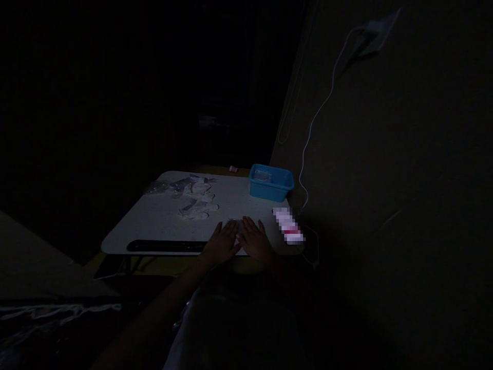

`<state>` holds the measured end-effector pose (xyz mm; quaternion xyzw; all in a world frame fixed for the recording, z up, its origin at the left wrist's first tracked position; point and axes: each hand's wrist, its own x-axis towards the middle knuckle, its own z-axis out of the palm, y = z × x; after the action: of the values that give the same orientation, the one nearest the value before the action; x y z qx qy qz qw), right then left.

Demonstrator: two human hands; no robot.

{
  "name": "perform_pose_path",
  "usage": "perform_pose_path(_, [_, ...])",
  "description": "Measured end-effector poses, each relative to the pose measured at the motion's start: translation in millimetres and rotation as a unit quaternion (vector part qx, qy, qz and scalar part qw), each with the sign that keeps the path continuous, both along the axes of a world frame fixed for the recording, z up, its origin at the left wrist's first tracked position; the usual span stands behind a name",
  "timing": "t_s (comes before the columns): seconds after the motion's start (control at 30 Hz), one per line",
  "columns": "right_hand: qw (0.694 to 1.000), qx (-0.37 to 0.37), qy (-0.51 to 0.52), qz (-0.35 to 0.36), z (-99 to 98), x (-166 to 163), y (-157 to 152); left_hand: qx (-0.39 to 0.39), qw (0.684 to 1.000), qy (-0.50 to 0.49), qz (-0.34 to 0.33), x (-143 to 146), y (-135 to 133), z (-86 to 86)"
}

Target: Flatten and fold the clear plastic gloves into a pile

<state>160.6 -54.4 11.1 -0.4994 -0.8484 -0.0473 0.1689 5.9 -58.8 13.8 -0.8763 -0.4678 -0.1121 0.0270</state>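
Note:
Near the front edge of a white table (234,192), my left hand (221,242) and my right hand (254,240) lie side by side with fingers stretched out flat. Under and between them shows a thin, pale, see-through sheet or packet (239,227), mostly covered by the fingers; its kind is too dark to make out. Farther left lie several crumpled white cloth-like pieces (198,209). Beside these, at the back left, are clear plastic wrappers (159,187).
A blue plastic basket (269,192) with a flat clear packet (263,176) inside stands at the back right. A lit phone (288,226) lies at the right edge. From the wall socket (379,33) hangs a white cable (313,121). The room is very dark.

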Motion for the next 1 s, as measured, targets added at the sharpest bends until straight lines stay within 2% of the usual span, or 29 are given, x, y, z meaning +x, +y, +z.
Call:
perform_pose_path(0.43, [1.0,0.004,-0.004,-0.007,-1.0,0.1,-0.5,-0.007,1.0,-0.013,-0.015,-2.3,-3.9,4.0])
perform_pose_path(0.67, [0.998,-0.008,0.047,-0.052,2.0,3.0,1.0,0.003,1.0,-0.009,-0.014,-2.5,-2.4,1.2])
perform_pose_path(1.0, [0.996,-0.012,0.049,-0.072,3.7,3.2,-0.2,0.005,0.999,-0.031,-0.028,-4.5,-1.1,-0.5])
